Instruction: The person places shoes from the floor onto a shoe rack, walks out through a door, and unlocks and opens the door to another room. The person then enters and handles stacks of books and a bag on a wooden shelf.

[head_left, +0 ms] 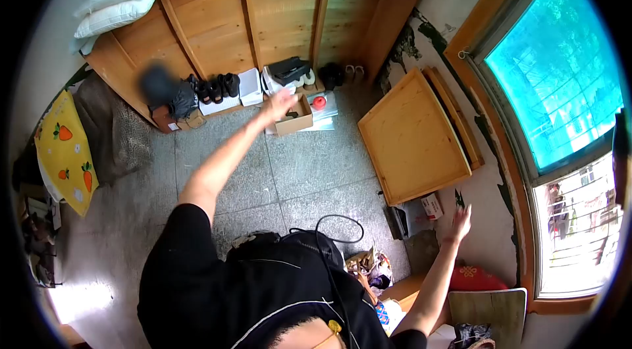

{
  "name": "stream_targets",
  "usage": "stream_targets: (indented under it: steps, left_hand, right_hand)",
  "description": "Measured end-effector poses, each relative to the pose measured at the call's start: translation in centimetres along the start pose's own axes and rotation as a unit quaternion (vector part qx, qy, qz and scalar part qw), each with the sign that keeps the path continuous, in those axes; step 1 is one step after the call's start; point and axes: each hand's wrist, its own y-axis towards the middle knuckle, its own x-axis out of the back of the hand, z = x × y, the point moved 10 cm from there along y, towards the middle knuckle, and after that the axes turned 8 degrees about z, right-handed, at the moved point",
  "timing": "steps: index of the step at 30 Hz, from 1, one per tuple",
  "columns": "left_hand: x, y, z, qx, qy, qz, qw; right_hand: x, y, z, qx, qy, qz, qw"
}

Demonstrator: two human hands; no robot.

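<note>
Stretched forward, my left hand (278, 105) is over the left edge of a small open cardboard box (295, 126) on the floor. Its fingers extend loosely and nothing shows in them. Inside the box lies a small dark item (291, 114) that I cannot make out. A red round object (319, 103) rests just right of the box, on a clear plastic sheet (327, 120). My right hand (462, 222) is out to the right, open with fingers extended and holding nothing visible, near the wall and a small white-and-red box (432, 207).
Several shoes (217, 88) and a black box (289, 71) line the wooden cabinet (283, 13). A wooden panel (415, 138) leans against the right wall below the window (559, 66). A yellow carrot-print umbrella (66, 151) is at left. A black cable (339, 230) loops near my body.
</note>
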Motion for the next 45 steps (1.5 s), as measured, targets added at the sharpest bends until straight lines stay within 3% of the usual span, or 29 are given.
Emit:
stream_targets:
  steps: [1,4,5,10,12,15,20,25,31,33,37,42,45]
  left_hand:
    - [2.9,1.3,-1.9,-0.081,-0.029,-0.045,0.995]
    - [9.5,4.0,-6.7,-0.082,0.021,-0.078,0.993]
    - [11.4,5.6,-6.9,-0.057,0.041,-0.088,0.994]
    - [20.2,11.9,-13.8,-0.114,0.156,-0.188,0.963]
    - [23.7,13.3,-19.9,-0.189,0.275,-0.245,0.911]
    - [27.4,17.2,-25.0,-0.185,0.316,-0.277,0.888]
    - [32.1,24.7,-29.7,-0.129,0.489,-0.314,0.804]
    - [37.6,29.0,-29.9,-0.071,0.536,-0.327,0.775]
    - [45.3,31.5,-28.6,-0.031,0.582,-0.359,0.729]
    - [47.3,32.3,-28.7,-0.039,0.62,-0.374,0.689]
    - [51.5,35.1,-27.6,-0.067,0.605,-0.396,0.688]
    - [55.6,40.0,-26.2,-0.099,0.603,-0.41,0.677]
    - [57.9,41.7,-25.0,-0.066,0.601,-0.451,0.656]
  right_hand:
    - [-4.3,2.8,2.0,0.048,-0.008,0.052,0.997]
    - [-20.3,1.8,10.9,0.137,-0.096,0.144,0.975]
    - [-24.8,3.0,12.8,0.215,-0.111,0.191,0.951]
    - [-43.0,5.8,18.2,0.298,-0.167,0.304,0.889]
    - [-49.2,8.4,20.0,0.319,-0.168,0.345,0.867]
    - [-56.9,10.4,23.1,0.337,-0.154,0.391,0.843]
    - [-69.5,12.5,28.9,0.465,-0.206,0.406,0.759]
    - [-81.5,10.4,31.4,0.442,-0.132,0.516,0.722]
    - [-92.7,9.2,34.8,0.512,-0.147,0.486,0.693]
    - [-95.8,9.3,36.3,0.52,-0.162,0.466,0.697]
    - [-101.4,8.9,39.4,0.548,-0.195,0.407,0.704]
    - [-107.3,8.9,42.5,0.545,-0.144,0.365,0.741]
    - [-112.5,11.5,44.1,0.539,-0.112,0.348,0.759]
